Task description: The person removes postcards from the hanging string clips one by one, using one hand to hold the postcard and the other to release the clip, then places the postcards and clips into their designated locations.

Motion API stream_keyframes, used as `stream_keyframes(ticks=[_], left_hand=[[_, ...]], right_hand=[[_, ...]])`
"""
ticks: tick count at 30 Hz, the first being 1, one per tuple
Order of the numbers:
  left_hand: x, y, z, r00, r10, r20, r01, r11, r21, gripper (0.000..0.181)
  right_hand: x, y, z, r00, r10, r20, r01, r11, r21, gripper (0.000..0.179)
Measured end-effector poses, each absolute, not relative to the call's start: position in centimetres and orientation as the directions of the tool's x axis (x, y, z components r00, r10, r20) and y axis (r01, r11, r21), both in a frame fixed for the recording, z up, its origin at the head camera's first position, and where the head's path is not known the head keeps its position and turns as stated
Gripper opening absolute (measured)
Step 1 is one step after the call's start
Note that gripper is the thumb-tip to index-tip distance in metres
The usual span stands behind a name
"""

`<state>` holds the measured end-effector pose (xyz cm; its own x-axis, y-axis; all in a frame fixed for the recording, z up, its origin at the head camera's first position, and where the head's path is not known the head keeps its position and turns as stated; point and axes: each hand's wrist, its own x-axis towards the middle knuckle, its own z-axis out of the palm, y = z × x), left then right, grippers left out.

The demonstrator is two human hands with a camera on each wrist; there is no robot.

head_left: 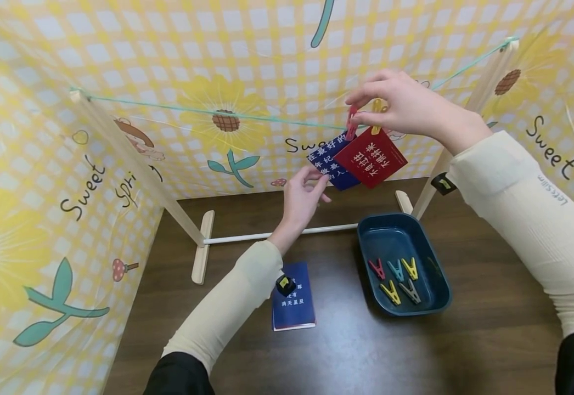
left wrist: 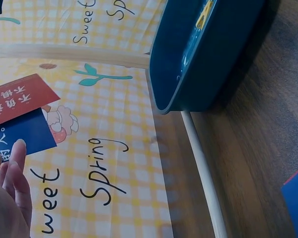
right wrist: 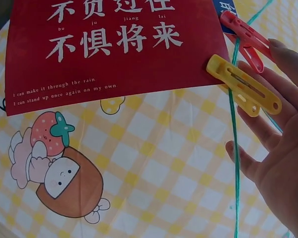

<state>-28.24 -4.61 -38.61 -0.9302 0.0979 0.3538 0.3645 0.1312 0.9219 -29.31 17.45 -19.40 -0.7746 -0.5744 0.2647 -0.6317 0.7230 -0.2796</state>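
Observation:
My right hand [head_left: 405, 107] pinches a red clothespin [head_left: 352, 122] at the green string [head_left: 267, 118]. Below that clothespin a blue card [head_left: 336, 171] with white writing hangs tilted, its top corner at the clip. The left hand [head_left: 299, 202] pinches the blue card by its lower left edge. A red card [head_left: 373, 157] overlaps the blue one on the right. It hangs from the string by a yellow clothespin [right wrist: 243, 85], which lies close to the right palm in the right wrist view.
The string runs between two wooden posts [head_left: 134, 156] joined low down by a white rod [head_left: 240, 238]. On the brown tabletop stands a dark blue tray [head_left: 390, 233] with several clothespins [head_left: 390, 292]. A stack of blue cards [head_left: 294, 317] lies under the left forearm. Yellow checked cloth hangs behind.

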Motion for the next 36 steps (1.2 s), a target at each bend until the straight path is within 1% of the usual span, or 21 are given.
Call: stream_keyframes(ticks=[3,8,14,20,23,29,36], left_hand=[[-28.2,-4.7,-38.6,-0.929,0.100,0.355,0.367,0.143,0.919,0.013],[-28.2,-4.9,-38.6,-0.922,0.104,0.373,0.386,0.157,0.909,0.014],[-28.4,-5.1,-38.7,-0.918,0.107,0.383,0.397,0.175,0.901,0.014],[-28.5,-5.4,-38.8,-0.911,0.113,0.396,0.411,0.171,0.896,0.015],[-28.6,-5.4,-38.8,-0.908,0.116,0.403,0.418,0.158,0.895,0.015],[-28.5,-5.5,-38.8,-0.910,0.108,0.400,0.413,0.149,0.899,0.014],[-28.5,-5.6,-38.5,-0.907,0.105,0.407,0.419,0.151,0.895,0.016]], right_hand=[[-29.3,17.5,-19.4,-0.772,-0.578,0.265,-0.635,0.719,-0.281,0.035],[-29.5,17.5,-19.3,-0.769,-0.582,0.264,-0.639,0.707,-0.303,0.034],[-29.6,17.4,-19.2,-0.814,-0.539,0.218,-0.581,0.742,-0.336,0.038],[-30.0,17.3,-19.5,-0.825,-0.524,0.212,-0.563,0.731,-0.386,0.036],[-30.2,17.2,-19.7,-0.813,-0.535,0.231,-0.581,0.712,-0.395,0.033],[-30.3,17.1,-20.1,-0.770,-0.564,0.298,-0.638,0.677,-0.368,0.025],[-30.0,16.8,-20.4,-0.751,-0.558,0.353,-0.659,0.667,-0.349,0.018]])
